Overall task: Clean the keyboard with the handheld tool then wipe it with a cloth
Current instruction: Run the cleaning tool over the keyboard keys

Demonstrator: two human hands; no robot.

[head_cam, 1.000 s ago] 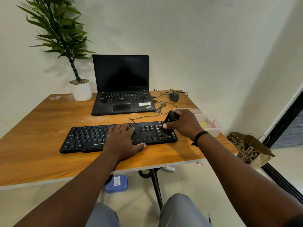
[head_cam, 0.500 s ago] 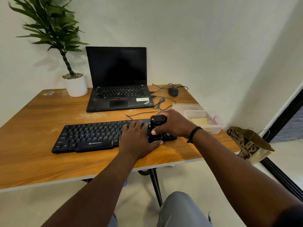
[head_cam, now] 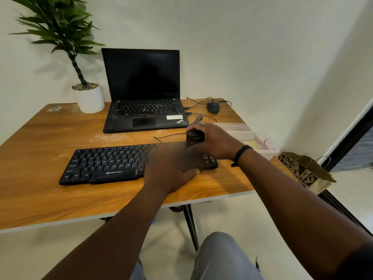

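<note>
The keyboard [head_cam: 113, 164] lies near the front edge of the table [head_cam: 40, 142], with bare wood to its left and a strip in front. Behind it stand a laptop [head_cam: 144, 93], a plant pot [head_cam: 89, 100] and a mouse [head_cam: 213, 107]; plastic boxes [head_cam: 242, 134] sit at the right edge. The left hand [head_cam: 171, 168] rests flat, fingers straight, on the keyboard's right half. The right hand [head_cam: 216, 142] grips the black tool [head_cam: 194, 138], upright over the keyboard's right end, just beyond the left fingers.

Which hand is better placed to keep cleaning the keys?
The right hand, probably: it already grips the handheld tool over the keyboard's right end. The left hand rests flat on the keys, steadying it.
</note>
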